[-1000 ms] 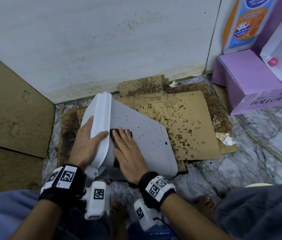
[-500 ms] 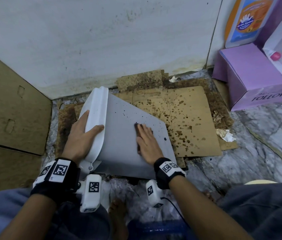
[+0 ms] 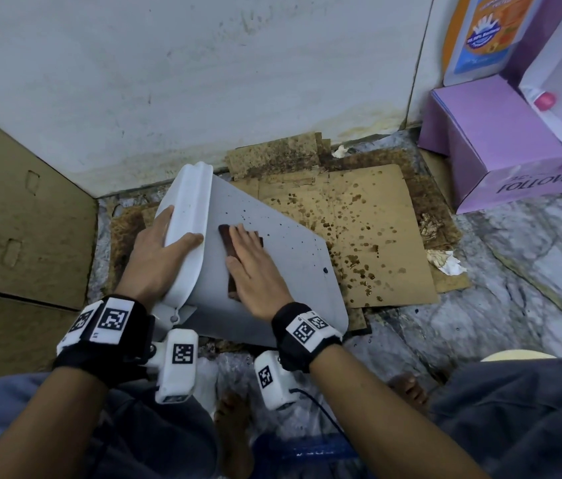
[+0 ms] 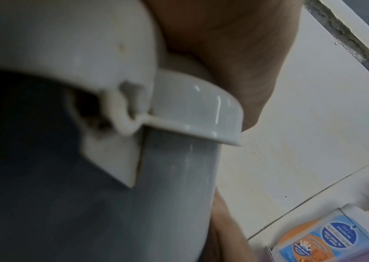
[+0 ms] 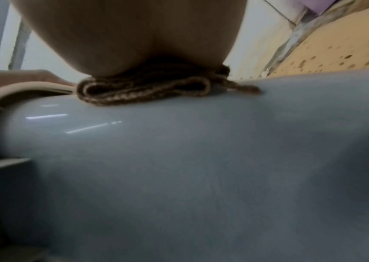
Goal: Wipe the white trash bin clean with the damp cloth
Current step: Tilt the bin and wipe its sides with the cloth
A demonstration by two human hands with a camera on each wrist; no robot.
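The white trash bin point(image 3: 290, 271) lies on its side on the floor, its lid end toward the left, with dark specks on its upper wall. My left hand point(image 3: 158, 250) grips the lid rim point(image 3: 189, 229), thumb over the top. My right hand point(image 3: 255, 267) lies flat on a folded dark brown cloth point(image 3: 229, 245) and presses it against the bin wall near the rim. In the right wrist view the folded cloth point(image 5: 152, 90) sits squeezed under my palm on the bin point(image 5: 179, 159). The left wrist view shows the lid hinge point(image 4: 125, 109) and my palm on the rim.
Stained cardboard point(image 3: 359, 229) covers the floor under and right of the bin. A purple box point(image 3: 500, 146) and a sanitizer bottle point(image 3: 480, 36) stand at the right. The white wall point(image 3: 203, 81) is just behind, a cardboard panel point(image 3: 13, 219) at left. My bare feet point(image 3: 234, 413) are near.
My right hand slid the cloth out toward the bin's base, then back toward the lid rim. The left hand kept its grip on the rim.
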